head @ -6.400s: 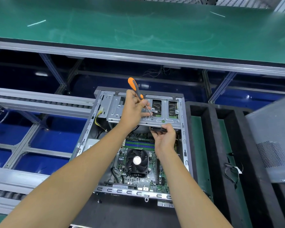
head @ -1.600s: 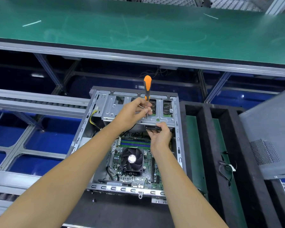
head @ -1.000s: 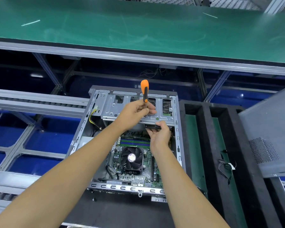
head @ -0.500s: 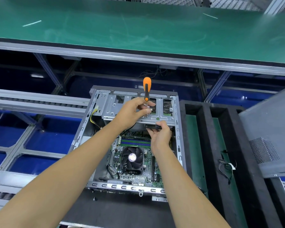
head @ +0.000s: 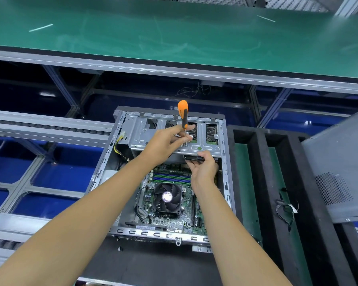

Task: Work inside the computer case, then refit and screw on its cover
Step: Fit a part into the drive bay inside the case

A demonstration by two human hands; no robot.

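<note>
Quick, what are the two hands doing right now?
Left hand: holding the orange screwdriver upright.
Right hand: holding a black part under the drive cage.

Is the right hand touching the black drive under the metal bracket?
Touching. The head view shows the right hand with its fingers curled round the black drive's edge, just beneath the drive bracket.

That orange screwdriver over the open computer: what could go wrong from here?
1. The left hand holds the screwdriver upright on the drive bracket by its shaft; it could slip off and jab downward.
2. A loose screw could fall onto the bare motherboard or into the fan below.
3. The right hand holds a black part under the bracket; if that shifts, the holes may stop lining up.
</note>
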